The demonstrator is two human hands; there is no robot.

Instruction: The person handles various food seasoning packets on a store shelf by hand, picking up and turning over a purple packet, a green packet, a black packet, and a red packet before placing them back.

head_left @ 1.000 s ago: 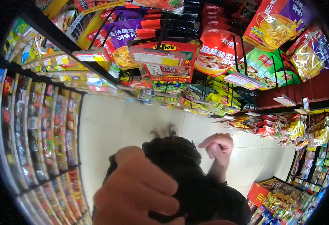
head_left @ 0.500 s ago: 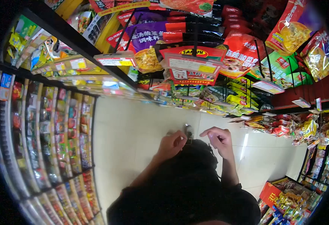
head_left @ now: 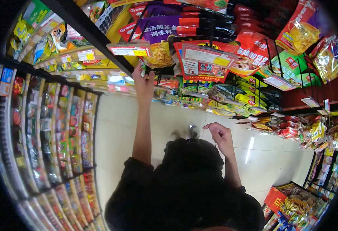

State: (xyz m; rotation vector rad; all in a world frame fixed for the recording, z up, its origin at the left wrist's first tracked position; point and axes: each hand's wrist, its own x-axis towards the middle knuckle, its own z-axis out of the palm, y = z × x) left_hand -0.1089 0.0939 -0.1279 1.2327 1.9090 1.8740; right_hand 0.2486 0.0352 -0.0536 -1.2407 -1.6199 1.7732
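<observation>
My left hand (head_left: 143, 84) is raised to the hanging packets, its fingers apart and nothing visibly held. Its fingertips are just below a price tag (head_left: 129, 51) and close to a packet with a noodle-like picture (head_left: 159, 55). To its right hangs a red seasoning packet (head_left: 205, 71), partly covered by another price tag (head_left: 209, 55). Low over the floor, my right hand (head_left: 220, 137) is away from the shelves, index finger extended and the other fingers loosely bent, with nothing in it.
A dark shelf post (head_left: 95, 32) slants across the upper left. Purple packets (head_left: 161, 27) and green packets (head_left: 292, 66) hang from hooks. Shelves of small packets (head_left: 45, 127) line the left side. A red display box (head_left: 275, 199) stands at lower right on the pale tiled floor (head_left: 117, 127).
My left hand has moved up and forward from in front of my body to the hanging packets. The right hand stays low, its fingers slightly more curled. The view has shifted a little.
</observation>
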